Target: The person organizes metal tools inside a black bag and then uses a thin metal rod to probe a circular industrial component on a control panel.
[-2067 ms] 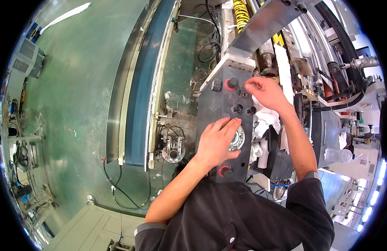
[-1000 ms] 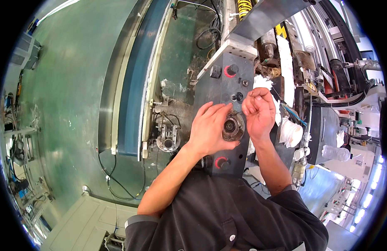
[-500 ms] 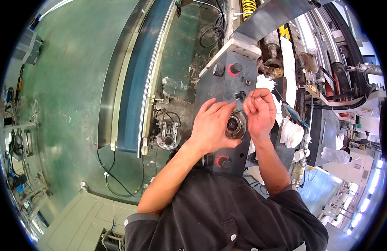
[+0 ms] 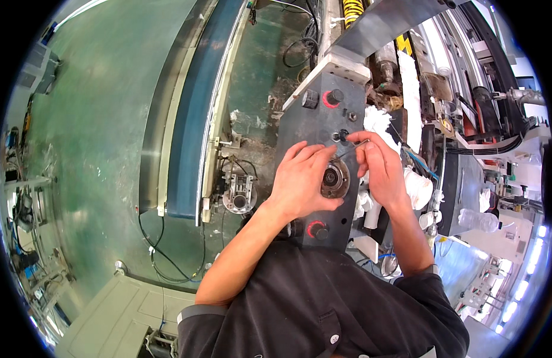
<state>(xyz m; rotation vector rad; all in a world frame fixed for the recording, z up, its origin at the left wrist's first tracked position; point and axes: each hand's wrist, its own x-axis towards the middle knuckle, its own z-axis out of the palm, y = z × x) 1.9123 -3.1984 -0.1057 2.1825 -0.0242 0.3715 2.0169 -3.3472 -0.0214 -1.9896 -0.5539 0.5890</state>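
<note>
A round metal part [image 4: 335, 179] with a dark centre hole lies on the dark grey control panel [image 4: 309, 128]. My left hand [image 4: 300, 182] grips the part around its left rim. My right hand [image 4: 380, 167] pinches a thin bent metal key [image 4: 350, 149] whose tip points down at the part's upper edge. Both forearms rise from my dark shirt at the bottom.
The panel carries a black knob [image 4: 310, 99], a red-ringed button [image 4: 334, 97] at the top and another red-ringed button [image 4: 316, 230] near me. White rags [image 4: 380, 122] lie to the right, a small motor [image 4: 240, 197] and cables on the green floor to the left.
My right hand came down from the upper panel buttons to the round part and now holds the thin key at it. My left hand stayed on the part.
</note>
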